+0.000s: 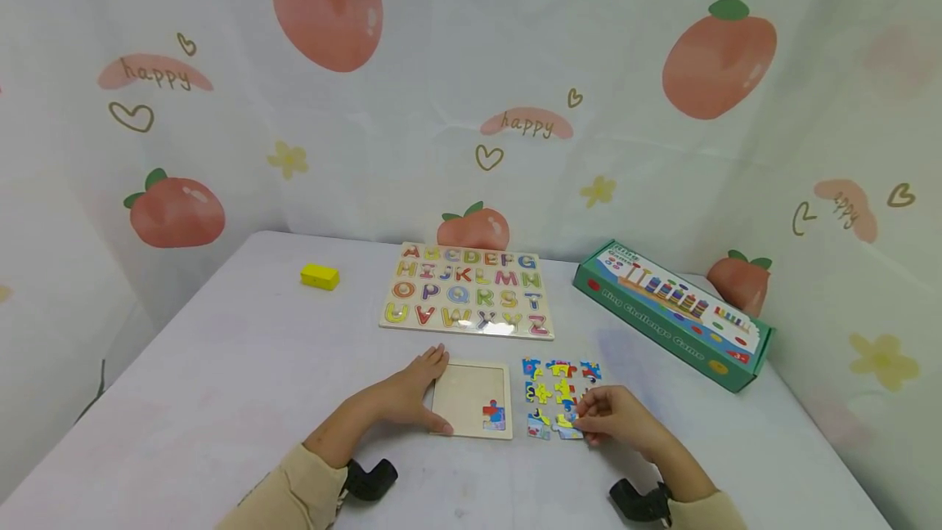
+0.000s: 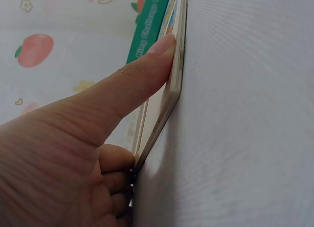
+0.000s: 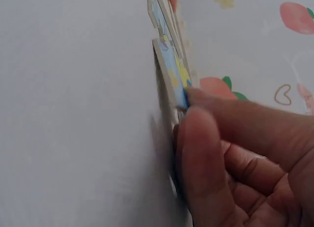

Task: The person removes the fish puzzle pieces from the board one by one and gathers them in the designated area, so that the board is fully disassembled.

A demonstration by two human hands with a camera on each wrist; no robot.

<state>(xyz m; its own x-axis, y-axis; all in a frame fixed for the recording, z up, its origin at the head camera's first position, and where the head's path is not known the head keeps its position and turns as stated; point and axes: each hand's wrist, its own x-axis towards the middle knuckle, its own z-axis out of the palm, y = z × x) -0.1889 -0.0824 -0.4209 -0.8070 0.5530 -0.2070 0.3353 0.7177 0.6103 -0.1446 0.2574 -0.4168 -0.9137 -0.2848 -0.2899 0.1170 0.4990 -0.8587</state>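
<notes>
A square wooden puzzle tray (image 1: 471, 365) lies on the table, with one red-and-blue puzzle piece (image 1: 494, 414) in its lower right corner. My left hand (image 1: 403, 393) holds the tray along its left side, fingers by the far corner and thumb by the near one. In the left wrist view, the thumb (image 2: 147, 60) lies across the tray's rim. To the right of the tray, several loose puzzle pieces (image 1: 562, 389) lie in rows. My right hand (image 1: 618, 419) pinches a blue-and-yellow puzzle piece (image 3: 169, 72) of the nearest row between thumb and index finger; the fingertips partly cover it.
Behind the tray lies an alphabet board (image 1: 471, 293) with coloured letters. A green Ring Challenge Game box (image 1: 670, 313) stands at the back right, a yellow block (image 1: 320, 276) at the back left. A fruit-patterned cloth (image 1: 412, 145) hangs behind the white table (image 1: 221, 383).
</notes>
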